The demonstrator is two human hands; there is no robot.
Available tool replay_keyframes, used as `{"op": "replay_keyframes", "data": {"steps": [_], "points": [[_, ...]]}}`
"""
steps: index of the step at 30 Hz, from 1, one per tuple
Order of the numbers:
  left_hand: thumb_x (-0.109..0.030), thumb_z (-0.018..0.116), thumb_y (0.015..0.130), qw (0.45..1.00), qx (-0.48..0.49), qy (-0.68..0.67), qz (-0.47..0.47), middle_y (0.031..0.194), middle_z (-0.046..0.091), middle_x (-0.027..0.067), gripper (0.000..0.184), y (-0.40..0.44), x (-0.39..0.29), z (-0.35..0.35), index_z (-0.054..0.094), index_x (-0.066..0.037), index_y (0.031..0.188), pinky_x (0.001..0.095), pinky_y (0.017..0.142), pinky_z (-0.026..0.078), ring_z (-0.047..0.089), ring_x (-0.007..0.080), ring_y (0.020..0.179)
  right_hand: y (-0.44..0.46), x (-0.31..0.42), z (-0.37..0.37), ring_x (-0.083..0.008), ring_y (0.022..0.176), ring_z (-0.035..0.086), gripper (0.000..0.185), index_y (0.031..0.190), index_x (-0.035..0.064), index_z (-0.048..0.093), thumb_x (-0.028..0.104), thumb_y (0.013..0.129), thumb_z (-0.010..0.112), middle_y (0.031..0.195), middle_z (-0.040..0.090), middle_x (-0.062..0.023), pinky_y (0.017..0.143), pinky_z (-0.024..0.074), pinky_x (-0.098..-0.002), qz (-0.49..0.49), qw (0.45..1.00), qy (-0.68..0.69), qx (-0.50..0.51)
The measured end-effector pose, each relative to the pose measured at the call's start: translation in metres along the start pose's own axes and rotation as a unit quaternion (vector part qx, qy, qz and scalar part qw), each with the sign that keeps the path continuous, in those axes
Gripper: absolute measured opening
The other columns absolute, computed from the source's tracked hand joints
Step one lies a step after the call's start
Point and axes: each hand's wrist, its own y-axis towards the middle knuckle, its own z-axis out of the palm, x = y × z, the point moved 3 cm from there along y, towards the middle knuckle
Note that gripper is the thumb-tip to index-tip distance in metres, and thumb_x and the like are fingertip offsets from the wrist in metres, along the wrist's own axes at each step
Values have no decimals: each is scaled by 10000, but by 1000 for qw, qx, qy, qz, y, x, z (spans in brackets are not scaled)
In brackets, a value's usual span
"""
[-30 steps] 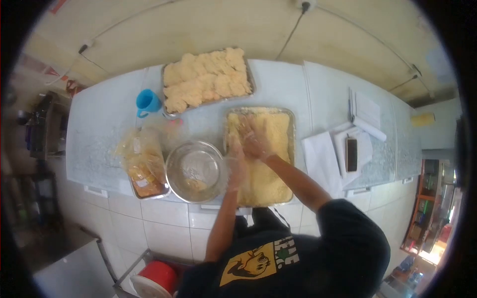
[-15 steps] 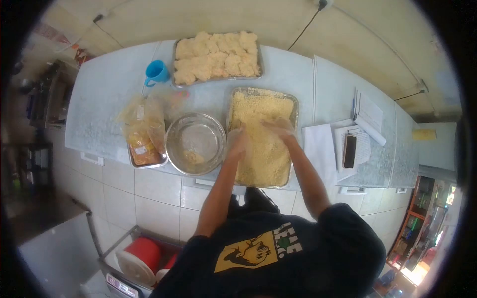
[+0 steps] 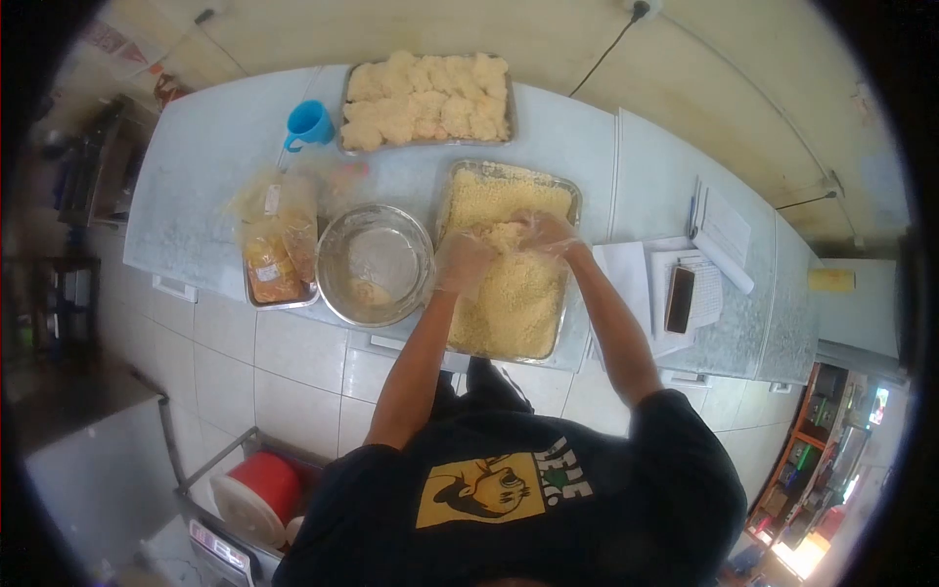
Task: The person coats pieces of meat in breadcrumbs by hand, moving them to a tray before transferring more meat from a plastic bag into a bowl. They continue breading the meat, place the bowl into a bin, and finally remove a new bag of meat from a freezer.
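Crumbed piece [image 3: 505, 236] held in a two-handed grip — left hand [image 3: 466, 262], right hand [image 3: 544, 233] within tray [image 3: 577, 203] edges — bowl [image 3: 383, 249] and papers [image 3: 626, 279] flanking closely.

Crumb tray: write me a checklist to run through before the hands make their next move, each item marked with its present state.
1. Left hand and right hand covered: ok, clear gloves show on both.
2. Both hands over the crumb tray: ok.
3. Lump between the hands coated all round: cannot tell, the fingers hide part of it.
4. Crumbs level: not ok, they lie uneven.
5. Room on the upper tray for another piece: not ok, coated pieces look packed nearly edge to edge.
6. Phone out of the crumbs: ok, it lies on papers to the right.
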Motion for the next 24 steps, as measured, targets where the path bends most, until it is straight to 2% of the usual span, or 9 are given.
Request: {"op": "replay_keyframes", "data": {"steps": [3,5,8,13,15,17,20,22,24], "points": [[-237,612,816,959,-134,-202,-149,779,668,157,327,3,5,14,623,-73,1098,429,700,501,661,313,776,11,-8,6,-321,1113,567,630,1240,76,602,300,679,782,1218,604,-163,967,434,-400,-71,994,-75,27],[-303,632,805,866,-139,-395,-274,829,680,142,337,-6,-2,-38,660,-125,1090,416,689,505,669,278,780,24,-10,9,-318,1125,562,620,1241,73,602,306,693,775,1221,604,-161,976,431,-399,-47,989,-125,72],[-256,614,802,936,-126,-216,-249,772,672,137,326,-10,-1,-34,657,-91,1079,404,674,502,659,270,764,23,-7,7,-310,1119,570,611,1243,66,599,305,709,773,1205,615,-157,975,436,-397,-65,980,-168,89],[-192,573,828,925,-182,-202,-265,832,650,183,273,-35,-12,-40,634,-69,1064,428,703,495,647,317,785,13,-1,-7,-287,1065,609,607,1234,58,605,276,699,792,1136,651,-151,933,471,-366,-24,992,-108,61],[-186,557,829,918,-175,-203,-294,823,643,193,269,-43,-19,-40,628,-44,1047,422,700,489,643,310,778,11,-5,-12,-215,918,631,511,1146,31,644,211,689,785,1006,677,-127,831,490,-330,-85,996,8,-30],[-195,559,849,962,-85,-48,-256,856,639,161,208,-43,-25,-23,629,-59,990,436,707,483,629,324,772,5,16,-27,-189,835,605,449,1085,17,657,190,687,772,925,665,-113,762,483,-328,-52,997,-61,-18],[-229,563,871,899,-181,-247,-311,880,644,136,184,-47,-31,-29,639,-63,897,439,699,481,622,320,762,-6,31,-37,-157,696,539,366,989,-1,671,166,675,759,783,627,-91,643,457,-335,-65,992,-94,-50],[-253,570,872,925,-135,-206,-289,844,646,134,196,-47,-38,-42,652,-75,885,439,683,488,629,311,749,-9,34,-45,-150,640,500,344,953,-4,672,163,665,758,721,601,-83,591,439,-345,-116,987,-65,-89],[-277,577,874,946,-85,-162,-267,808,648,132,210,-45,-42,-37,665,-87,873,438,666,494,637,303,735,-12,49,-47,-146,615,518,334,916,-28,672,165,657,762,685,606,-93,566,449,-340,-33,993,-67,-94]]}}
